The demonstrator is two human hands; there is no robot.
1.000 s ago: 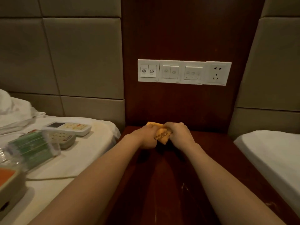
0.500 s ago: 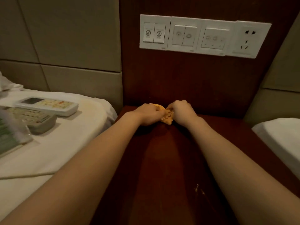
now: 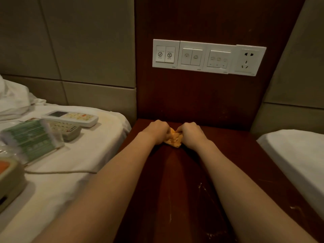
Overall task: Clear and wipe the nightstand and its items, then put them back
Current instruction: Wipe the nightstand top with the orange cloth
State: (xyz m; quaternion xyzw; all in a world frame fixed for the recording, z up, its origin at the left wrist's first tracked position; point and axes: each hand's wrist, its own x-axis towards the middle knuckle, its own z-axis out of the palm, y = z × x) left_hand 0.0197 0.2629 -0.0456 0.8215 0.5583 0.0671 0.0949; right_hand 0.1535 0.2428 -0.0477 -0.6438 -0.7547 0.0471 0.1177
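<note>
A dark red wooden nightstand point(image 3: 184, 199) fills the middle of the view, its top bare apart from a small orange cloth point(image 3: 174, 139) bunched near the back wall. My left hand point(image 3: 157, 131) grips the cloth from the left and my right hand point(image 3: 190, 135) grips it from the right, both fists curled round it just above the wood. On the bed to the left lie a white remote point(image 3: 71, 118), a beige remote point(image 3: 67, 129), a green tissue pack point(image 3: 32, 139) and a beige box with an orange top point(image 3: 9, 179).
A white switch and socket panel point(image 3: 208, 57) is set in the wooden backboard above the nightstand. White beds flank it, the left bed point(image 3: 73, 165) and the right bed point(image 3: 296, 155). A thin cord point(image 3: 61, 171) runs across the left bed. Padded headboards rise behind.
The view has pulled back and tilted since half a second ago, showing more of the left bed. Both hands stay bunched round the orange cloth at the back of the nightstand.
</note>
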